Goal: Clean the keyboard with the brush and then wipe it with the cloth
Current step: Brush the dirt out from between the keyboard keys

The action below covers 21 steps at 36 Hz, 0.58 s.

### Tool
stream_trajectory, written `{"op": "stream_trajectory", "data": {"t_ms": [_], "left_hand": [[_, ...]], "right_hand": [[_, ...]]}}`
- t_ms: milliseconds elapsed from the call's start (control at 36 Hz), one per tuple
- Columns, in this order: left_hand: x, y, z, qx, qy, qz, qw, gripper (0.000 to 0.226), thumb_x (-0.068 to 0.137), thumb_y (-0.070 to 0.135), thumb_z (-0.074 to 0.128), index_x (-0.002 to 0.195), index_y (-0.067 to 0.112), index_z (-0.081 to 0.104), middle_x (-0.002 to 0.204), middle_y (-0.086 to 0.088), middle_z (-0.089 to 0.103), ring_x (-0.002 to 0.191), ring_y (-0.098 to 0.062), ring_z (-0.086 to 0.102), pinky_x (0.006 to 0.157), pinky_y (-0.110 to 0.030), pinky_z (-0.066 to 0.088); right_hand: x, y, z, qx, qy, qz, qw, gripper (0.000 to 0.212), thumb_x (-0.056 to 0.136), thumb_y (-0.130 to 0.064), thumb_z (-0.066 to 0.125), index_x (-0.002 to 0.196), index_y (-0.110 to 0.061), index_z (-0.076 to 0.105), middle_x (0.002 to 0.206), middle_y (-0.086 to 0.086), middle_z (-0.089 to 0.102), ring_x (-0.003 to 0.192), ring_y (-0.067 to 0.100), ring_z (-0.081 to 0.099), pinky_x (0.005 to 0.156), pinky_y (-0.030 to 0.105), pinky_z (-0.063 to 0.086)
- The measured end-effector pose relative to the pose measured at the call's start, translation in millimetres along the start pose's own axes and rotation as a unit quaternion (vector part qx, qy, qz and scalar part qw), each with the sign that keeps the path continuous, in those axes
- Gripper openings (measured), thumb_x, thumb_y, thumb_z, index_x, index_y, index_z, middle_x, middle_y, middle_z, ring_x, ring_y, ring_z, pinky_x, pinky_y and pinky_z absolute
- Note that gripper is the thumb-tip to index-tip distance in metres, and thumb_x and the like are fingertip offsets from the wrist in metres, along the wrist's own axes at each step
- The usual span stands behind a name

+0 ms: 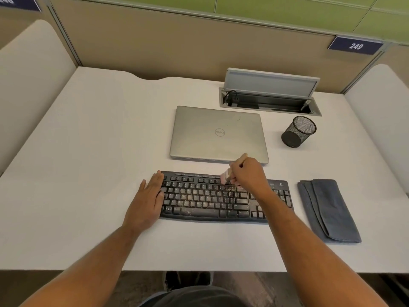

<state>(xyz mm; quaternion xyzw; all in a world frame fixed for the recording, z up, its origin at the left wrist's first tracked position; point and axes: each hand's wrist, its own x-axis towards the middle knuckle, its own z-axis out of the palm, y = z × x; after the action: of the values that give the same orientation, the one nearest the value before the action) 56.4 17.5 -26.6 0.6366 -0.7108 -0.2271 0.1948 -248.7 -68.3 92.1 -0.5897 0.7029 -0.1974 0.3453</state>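
Note:
A black keyboard (pixel 205 199) dusted with pale crumbs lies on the white desk (pixel 88 151). My right hand (pixel 247 175) grips a small wooden-handled brush (pixel 226 175), its bristles down on the upper rows right of the keyboard's middle. My left hand (pixel 149 198) rests flat with straight fingers on the keyboard's left end. A folded grey-blue cloth (pixel 327 209) lies on the desk just right of the keyboard, untouched.
A closed silver laptop (pixel 218 134) sits right behind the keyboard. A black mesh pen cup (pixel 298 131) stands to its right. An open cable hatch (pixel 270 96) is at the back right. Partition walls enclose the desk on three sides.

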Motion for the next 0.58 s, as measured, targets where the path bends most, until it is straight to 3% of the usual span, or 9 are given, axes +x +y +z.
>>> {"op": "stream_trajectory", "data": {"t_ms": [139, 194, 333, 500, 583], "left_hand": [[0.6, -3.9, 1.7, 0.006, -0.001, 0.008, 1.0, 0.064, 0.102, 0.038, 0.015, 0.163, 0.019, 0.011, 0.169, 0.007, 0.014, 0.154, 0.001, 0.004, 0.127, -0.034, 0.0], [0.5, -4.9, 2.6, 0.015, 0.001, 0.008, 1.0, 0.064, 0.102, 0.038, 0.015, 0.163, 0.019, 0.011, 0.169, 0.007, 0.014, 0.153, 0.001, 0.003, 0.127, -0.033, 0.0], [-0.2, -5.9, 4.3, 0.012, 0.006, 0.009, 1.0, 0.063, 0.102, 0.036, 0.017, 0.163, 0.02, 0.012, 0.169, 0.007, 0.015, 0.154, 0.0, 0.006, 0.127, -0.035, 0.003], [1.1, -8.5, 6.9, 0.013, 0.007, 0.01, 1.0, 0.064, 0.102, 0.038, 0.016, 0.163, 0.02, 0.014, 0.169, 0.007, 0.015, 0.154, -0.001, 0.007, 0.127, -0.035, 0.005], [1.6, -7.5, 7.4, 0.012, 0.007, 0.01, 1.0, 0.064, 0.102, 0.038, 0.016, 0.163, 0.019, 0.014, 0.169, 0.006, 0.016, 0.154, -0.001, 0.008, 0.127, -0.034, 0.004]], "right_hand": [[0.9, 3.2, 2.5, -0.089, -0.037, -0.018, 0.995, 0.048, 0.105, -0.025, 0.046, 0.07, -0.003, 0.071, 0.061, 0.007, 0.072, 0.059, 0.022, 0.073, 0.072, 0.048, 0.064], [2.9, 1.2, -0.6, -0.084, -0.049, -0.011, 0.995, 0.048, 0.103, -0.024, 0.046, 0.071, 0.0, 0.072, 0.062, 0.01, 0.072, 0.061, 0.026, 0.074, 0.072, 0.048, 0.065], [0.3, 2.0, -3.2, -0.071, 0.002, -0.036, 0.997, 0.048, 0.109, -0.029, 0.043, 0.078, -0.004, 0.071, 0.062, 0.0, 0.072, 0.064, 0.016, 0.072, 0.068, 0.034, 0.059], [1.6, 5.9, -4.9, -0.069, -0.06, -0.024, 0.996, 0.059, 0.108, -0.026, 0.04, 0.066, -0.002, 0.072, 0.058, 0.009, 0.072, 0.056, 0.024, 0.073, 0.07, 0.04, 0.065], [1.2, 4.3, -10.6, -0.042, -0.003, -0.03, 0.999, 0.049, 0.109, -0.029, 0.042, 0.077, -0.006, 0.071, 0.064, 0.003, 0.073, 0.062, 0.02, 0.073, 0.067, 0.036, 0.061]]}}
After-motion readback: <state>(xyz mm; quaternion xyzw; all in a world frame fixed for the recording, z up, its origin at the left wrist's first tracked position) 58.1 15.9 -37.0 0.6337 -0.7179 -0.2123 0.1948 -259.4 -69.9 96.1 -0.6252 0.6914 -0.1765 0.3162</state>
